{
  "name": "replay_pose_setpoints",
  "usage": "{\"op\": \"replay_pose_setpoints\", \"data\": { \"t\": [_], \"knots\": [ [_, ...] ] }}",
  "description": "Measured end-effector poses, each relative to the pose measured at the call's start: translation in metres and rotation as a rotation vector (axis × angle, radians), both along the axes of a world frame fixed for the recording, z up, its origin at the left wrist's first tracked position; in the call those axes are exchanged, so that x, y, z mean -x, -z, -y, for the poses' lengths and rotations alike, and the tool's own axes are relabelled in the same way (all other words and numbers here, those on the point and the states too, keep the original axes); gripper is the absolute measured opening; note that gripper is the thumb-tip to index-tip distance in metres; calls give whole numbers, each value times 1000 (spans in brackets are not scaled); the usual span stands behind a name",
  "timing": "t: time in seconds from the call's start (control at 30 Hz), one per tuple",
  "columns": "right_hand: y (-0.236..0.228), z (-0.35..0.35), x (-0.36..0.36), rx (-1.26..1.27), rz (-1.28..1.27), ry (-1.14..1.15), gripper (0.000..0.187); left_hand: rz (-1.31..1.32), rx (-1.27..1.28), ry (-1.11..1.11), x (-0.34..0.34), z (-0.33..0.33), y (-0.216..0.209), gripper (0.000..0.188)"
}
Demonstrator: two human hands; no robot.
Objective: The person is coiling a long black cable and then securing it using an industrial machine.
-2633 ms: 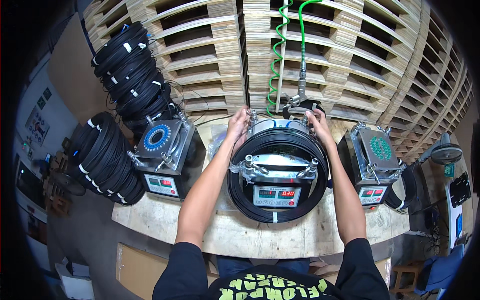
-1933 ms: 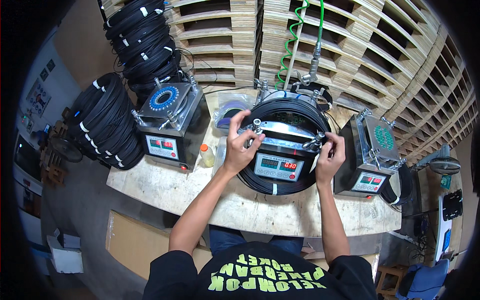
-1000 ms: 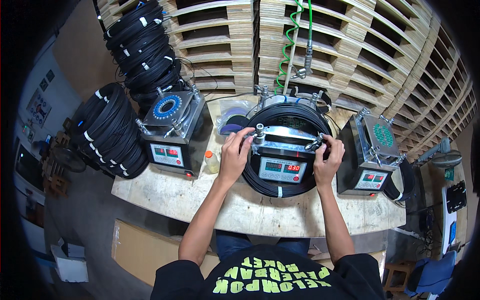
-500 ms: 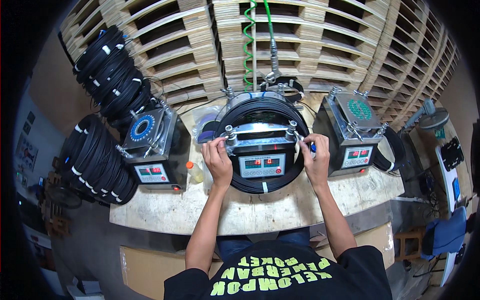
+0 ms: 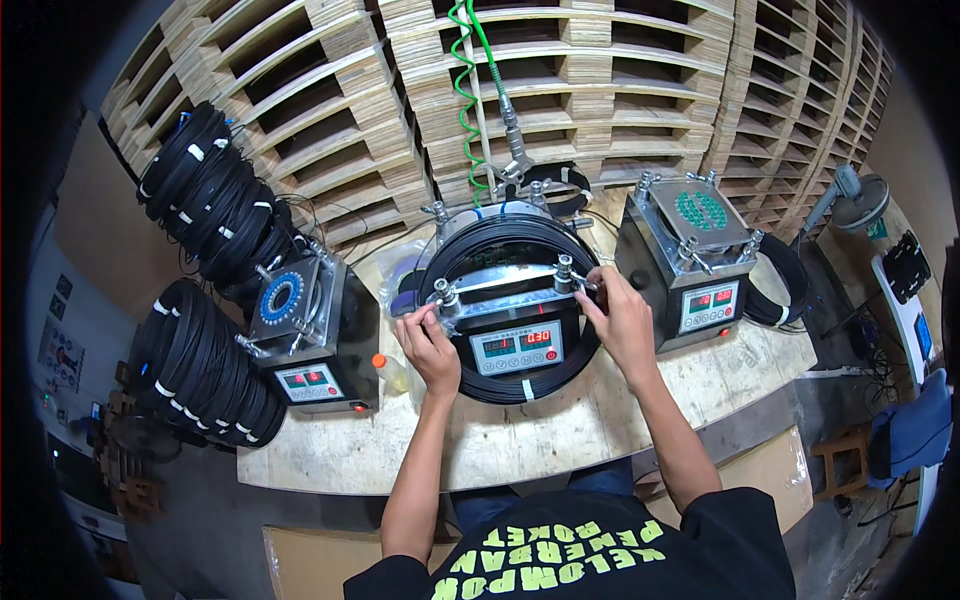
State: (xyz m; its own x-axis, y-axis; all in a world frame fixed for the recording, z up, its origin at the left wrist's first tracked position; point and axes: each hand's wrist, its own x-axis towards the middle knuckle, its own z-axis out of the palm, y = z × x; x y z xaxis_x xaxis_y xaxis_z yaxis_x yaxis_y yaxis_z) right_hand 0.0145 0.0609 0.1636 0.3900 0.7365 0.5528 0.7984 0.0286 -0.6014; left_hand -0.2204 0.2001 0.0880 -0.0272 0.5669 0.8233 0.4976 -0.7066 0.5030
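Note:
In the middle of the bench is a polishing machine with a metal top plate and a red-lit control panel. A large coil of black cable rings it, tied with a white band at the front. My left hand is closed, pinching the small metal clamp lever at the plate's front left corner. At the front right corner, my right hand has thumb and fingers on the matching clamp lever. Upright knobbed posts stand beside both levers.
Similar machines stand left with a blue ring of connectors and right with green ones. Black cable coils pile at far left. An orange-capped bottle is near my left hand. Wooden pallets rise behind, with a green air hose.
My view has turned, shifting the scene. The middle machine's display digits have changed. Both hands remain at the front clamp levers, and my right fingers have shifted their hold.

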Motion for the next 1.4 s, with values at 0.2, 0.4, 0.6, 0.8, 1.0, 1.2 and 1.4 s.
{"op": "replay_pose_setpoints", "data": {
  "t": [0.2, 0.4, 0.6, 0.8, 1.0, 1.2, 1.4],
  "knots": [
    [-2, 0, -9, 69, -258, -51, 18, 25, -2, -22, -1, 3, -5, 14],
    [5, -5, -3, 23, 17, 49, 18, 23, -19, -11, -3, 4, -4, 13],
    [15, -8, 8, -72, -156, 38, 13, 44, -13, 15, 0, 0, -1, 13],
    [67, 12, 49, -34, 204, -165, 21, 49, 15, 20, -2, 0, -7, 17],
    [74, 12, 41, -140, 34, -101, 29, 24, -10, 65, 1, 0, -3, 18],
    [17, 3, -7, -72, 66, 34, 22, 43, 6, 50, 3, 5, -5, 17],
    [17, -5, -28, -5, -22, -117, 20, 8, 3, 34, 5, 2, 4, 16]
  ]
}}
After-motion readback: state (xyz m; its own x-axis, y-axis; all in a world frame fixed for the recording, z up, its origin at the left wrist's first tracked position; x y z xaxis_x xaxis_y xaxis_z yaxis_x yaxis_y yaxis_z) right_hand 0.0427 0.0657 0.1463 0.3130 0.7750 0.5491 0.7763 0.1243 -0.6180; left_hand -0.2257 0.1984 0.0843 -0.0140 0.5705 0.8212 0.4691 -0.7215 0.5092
